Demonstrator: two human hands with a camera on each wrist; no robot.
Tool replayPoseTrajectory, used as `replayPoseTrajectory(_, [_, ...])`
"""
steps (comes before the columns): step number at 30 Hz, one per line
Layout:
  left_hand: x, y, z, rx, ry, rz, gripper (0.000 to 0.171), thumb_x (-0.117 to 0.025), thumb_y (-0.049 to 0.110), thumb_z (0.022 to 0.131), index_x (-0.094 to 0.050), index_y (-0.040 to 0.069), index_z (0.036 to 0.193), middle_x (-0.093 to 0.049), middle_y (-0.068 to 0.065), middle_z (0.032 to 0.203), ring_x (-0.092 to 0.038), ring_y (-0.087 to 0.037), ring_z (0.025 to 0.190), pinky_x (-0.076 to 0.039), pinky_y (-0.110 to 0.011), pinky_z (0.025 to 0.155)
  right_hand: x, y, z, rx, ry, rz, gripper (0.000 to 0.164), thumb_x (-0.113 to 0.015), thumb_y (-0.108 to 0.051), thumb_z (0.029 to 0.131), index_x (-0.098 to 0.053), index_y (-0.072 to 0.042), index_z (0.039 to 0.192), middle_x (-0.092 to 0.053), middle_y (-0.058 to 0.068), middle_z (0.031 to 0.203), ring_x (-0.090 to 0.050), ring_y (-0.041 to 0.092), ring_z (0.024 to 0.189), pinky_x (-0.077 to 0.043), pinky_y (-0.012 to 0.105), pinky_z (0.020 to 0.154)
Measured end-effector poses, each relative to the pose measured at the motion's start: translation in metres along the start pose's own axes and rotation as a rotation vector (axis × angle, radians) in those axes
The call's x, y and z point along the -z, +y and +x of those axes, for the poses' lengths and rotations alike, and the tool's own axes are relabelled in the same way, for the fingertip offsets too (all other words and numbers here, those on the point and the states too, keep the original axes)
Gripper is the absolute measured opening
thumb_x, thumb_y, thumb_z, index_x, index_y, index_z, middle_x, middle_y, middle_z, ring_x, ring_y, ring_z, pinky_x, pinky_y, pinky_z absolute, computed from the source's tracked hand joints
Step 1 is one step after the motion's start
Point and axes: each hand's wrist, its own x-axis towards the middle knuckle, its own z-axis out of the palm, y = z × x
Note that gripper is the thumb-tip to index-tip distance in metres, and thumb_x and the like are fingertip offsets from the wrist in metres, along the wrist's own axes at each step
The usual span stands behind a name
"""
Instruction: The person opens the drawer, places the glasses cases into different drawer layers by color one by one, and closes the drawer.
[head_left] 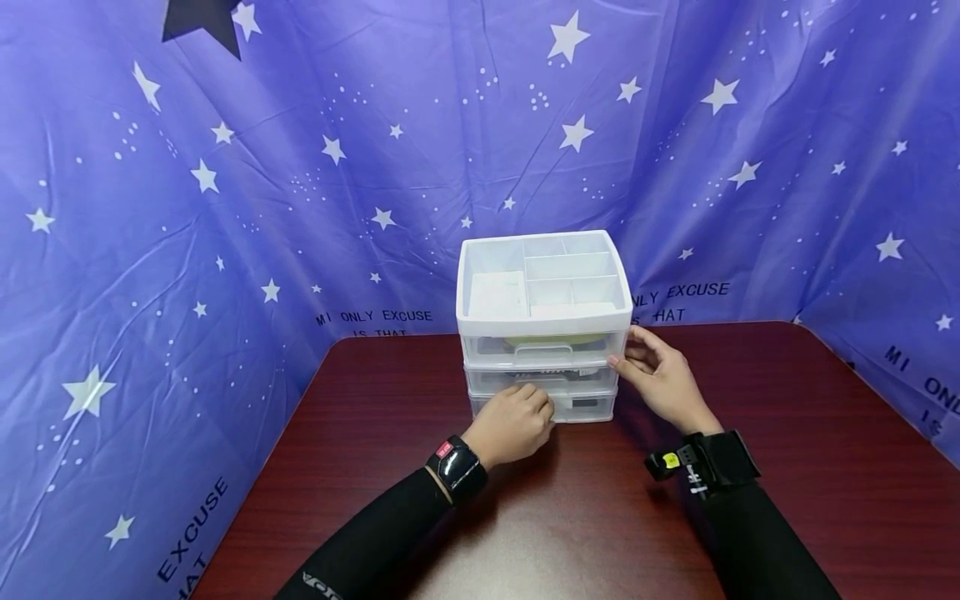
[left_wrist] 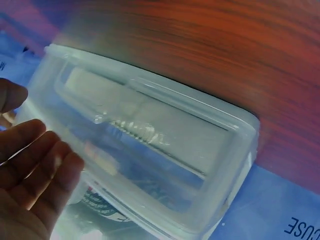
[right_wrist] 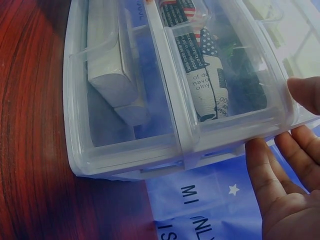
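A white plastic drawer organizer [head_left: 543, 325] with clear drawers stands on the table. My left hand [head_left: 517, 421] is in front of the bottom drawer [head_left: 585, 407]. Its fingers bend loosely, with a gap to the thumb, in the left wrist view; whether they touch the drawer front is unclear. My right hand [head_left: 663, 379] holds the organizer's right front corner, thumb on the front and fingers along the side. In the right wrist view, a white box [right_wrist: 112, 70] lies in the bottom drawer, and a printed packet [right_wrist: 200, 65] shows through the middle drawer.
Open divided compartments [head_left: 573, 275] form the organizer's top. Something yellow-green [head_left: 555, 340] shows inside the upper drawer. The dark red wooden table [head_left: 375, 392] extends around it, and a blue curtain with stars [head_left: 465, 167] hangs behind.
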Motion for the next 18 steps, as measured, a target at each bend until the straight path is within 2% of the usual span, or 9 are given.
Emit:
replayPoseTrajectory(7, [0.005, 0.001, -0.002, 0.045, -0.032, -0.067, 0.025, -0.06, 0.036, 0.091, -0.069, 0.014, 0.097, -0.062, 0.004, 0.09, -0.057, -0.013, 0.085, -0.051, -0.024, 0.079, 0.003, 0.017, 0.003, 0.002, 0.008, -0.051, 0.054, -0.069, -0.001, 0.089, -0.045, 0.01, 0.137, -0.059, 0.03, 0.117, -0.063, 0.015, 0.098, -0.05, 0.01, 0.079])
replayPoseTrajectory(11, [0.01, 0.001, -0.005, 0.082, -0.055, -0.157, 0.033, -0.056, 0.043, 0.095, -0.069, 0.013, 0.103, -0.06, 0.004, 0.092, -0.055, -0.013, 0.088, -0.051, -0.025, 0.08, 0.007, 0.027, 0.004, 0.019, 0.014, -0.207, 0.055, -0.071, -0.013, 0.09, -0.048, 0.001, 0.138, -0.063, 0.021, 0.116, -0.064, 0.022, 0.098, -0.052, 0.013, 0.077])
replayPoseTrajectory(13, [0.011, 0.002, -0.006, 0.106, -0.068, -0.208, 0.04, -0.053, 0.048, 0.096, -0.069, 0.013, 0.107, -0.061, 0.003, 0.096, -0.055, -0.013, 0.091, -0.05, -0.026, 0.081, 0.008, 0.026, 0.003, 0.041, 0.01, -0.297, 0.053, -0.071, -0.019, 0.091, -0.05, -0.001, 0.137, -0.064, 0.017, 0.115, -0.064, 0.025, 0.098, -0.054, 0.021, 0.077])
replayPoseTrajectory(15, [0.013, 0.003, -0.007, 0.131, -0.08, -0.254, 0.047, -0.049, 0.054, 0.097, -0.069, 0.014, 0.111, -0.061, 0.003, 0.101, -0.055, -0.013, 0.094, -0.05, -0.027, 0.084, 0.011, 0.023, 0.002, 0.073, -0.002, -0.392, 0.054, -0.07, -0.023, 0.092, -0.051, -0.001, 0.137, -0.062, 0.018, 0.117, -0.061, 0.029, 0.103, -0.053, 0.033, 0.083])
replayPoseTrajectory(18, [0.016, 0.005, -0.008, 0.16, -0.081, -0.311, 0.055, -0.045, 0.061, 0.096, -0.069, 0.015, 0.115, -0.063, 0.004, 0.106, -0.055, -0.013, 0.098, -0.049, -0.027, 0.086, 0.014, 0.014, 0.0, 0.085, -0.031, -0.494, 0.062, -0.069, -0.03, 0.092, -0.045, -0.001, 0.142, -0.056, 0.022, 0.128, -0.053, 0.037, 0.116, -0.044, 0.052, 0.092])
